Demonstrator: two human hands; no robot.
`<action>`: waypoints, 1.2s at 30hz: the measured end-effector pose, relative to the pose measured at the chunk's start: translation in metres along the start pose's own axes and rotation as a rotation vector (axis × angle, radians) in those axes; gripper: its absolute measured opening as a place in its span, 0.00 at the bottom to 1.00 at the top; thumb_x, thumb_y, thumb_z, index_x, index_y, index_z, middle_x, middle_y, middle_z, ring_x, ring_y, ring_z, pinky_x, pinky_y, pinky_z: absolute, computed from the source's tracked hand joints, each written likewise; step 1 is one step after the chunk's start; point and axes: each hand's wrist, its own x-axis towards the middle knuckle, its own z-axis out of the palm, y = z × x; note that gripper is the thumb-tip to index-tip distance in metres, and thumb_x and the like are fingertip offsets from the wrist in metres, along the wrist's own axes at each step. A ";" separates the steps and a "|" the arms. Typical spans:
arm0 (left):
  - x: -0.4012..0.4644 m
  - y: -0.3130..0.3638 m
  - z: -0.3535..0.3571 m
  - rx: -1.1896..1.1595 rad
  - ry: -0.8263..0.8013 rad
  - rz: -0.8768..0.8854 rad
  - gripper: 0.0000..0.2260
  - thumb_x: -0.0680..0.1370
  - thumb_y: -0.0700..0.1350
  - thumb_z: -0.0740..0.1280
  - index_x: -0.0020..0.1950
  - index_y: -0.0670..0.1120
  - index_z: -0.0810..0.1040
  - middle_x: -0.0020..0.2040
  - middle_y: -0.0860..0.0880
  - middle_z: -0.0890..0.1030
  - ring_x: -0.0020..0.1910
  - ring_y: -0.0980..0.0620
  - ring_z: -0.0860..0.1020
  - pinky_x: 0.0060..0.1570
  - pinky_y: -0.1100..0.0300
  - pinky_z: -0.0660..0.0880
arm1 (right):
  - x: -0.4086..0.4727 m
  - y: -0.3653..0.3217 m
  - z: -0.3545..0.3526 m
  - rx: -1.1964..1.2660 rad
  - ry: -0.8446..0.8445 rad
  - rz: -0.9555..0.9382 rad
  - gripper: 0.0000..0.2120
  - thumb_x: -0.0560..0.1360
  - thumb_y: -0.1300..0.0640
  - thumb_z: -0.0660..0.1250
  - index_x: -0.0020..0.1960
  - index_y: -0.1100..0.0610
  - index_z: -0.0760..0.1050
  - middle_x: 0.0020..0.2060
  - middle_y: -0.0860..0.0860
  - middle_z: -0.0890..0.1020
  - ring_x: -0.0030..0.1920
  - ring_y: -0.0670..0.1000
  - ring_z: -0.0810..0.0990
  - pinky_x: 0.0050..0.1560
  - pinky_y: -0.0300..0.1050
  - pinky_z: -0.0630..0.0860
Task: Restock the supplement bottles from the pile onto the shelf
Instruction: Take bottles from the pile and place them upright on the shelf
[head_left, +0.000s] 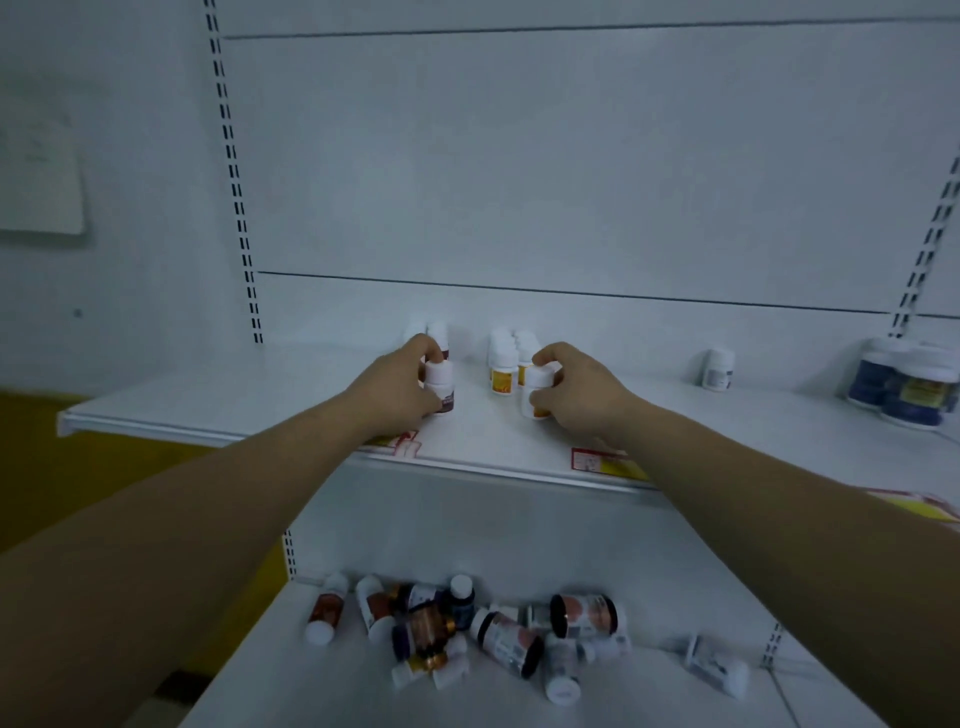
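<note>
My left hand grips a white bottle with a dark red label, standing upright on the white shelf. My right hand grips a white bottle with an orange label, also upright on the shelf. Behind the left bottle stand similar white bottles. A row of orange-labelled bottles stands behind the right one. On the lower shelf lies a pile of supplement bottles, most on their sides.
A lone white bottle stands further right on the upper shelf, and dark blue jars sit at the far right. Red and yellow price tags line the shelf's front edge. A slotted upright runs up the left side.
</note>
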 end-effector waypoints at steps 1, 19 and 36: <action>0.005 -0.004 0.000 0.035 -0.003 0.015 0.17 0.73 0.42 0.69 0.55 0.53 0.67 0.51 0.48 0.77 0.43 0.49 0.76 0.38 0.58 0.71 | 0.005 0.001 0.000 -0.025 0.007 0.008 0.18 0.74 0.59 0.67 0.61 0.49 0.67 0.47 0.50 0.78 0.40 0.45 0.77 0.35 0.37 0.68; 0.079 -0.043 -0.001 0.358 0.077 0.170 0.23 0.71 0.45 0.72 0.64 0.43 0.72 0.63 0.44 0.70 0.61 0.45 0.68 0.61 0.50 0.69 | 0.047 0.008 0.009 -0.337 0.049 0.048 0.22 0.76 0.55 0.66 0.67 0.55 0.63 0.50 0.53 0.77 0.46 0.53 0.74 0.44 0.43 0.67; 0.054 -0.028 -0.014 0.118 -0.068 0.073 0.18 0.72 0.50 0.71 0.58 0.45 0.74 0.56 0.47 0.75 0.51 0.48 0.74 0.48 0.57 0.69 | 0.043 -0.007 0.006 -0.481 0.107 -0.017 0.28 0.75 0.44 0.64 0.71 0.56 0.63 0.65 0.58 0.70 0.62 0.58 0.71 0.55 0.46 0.66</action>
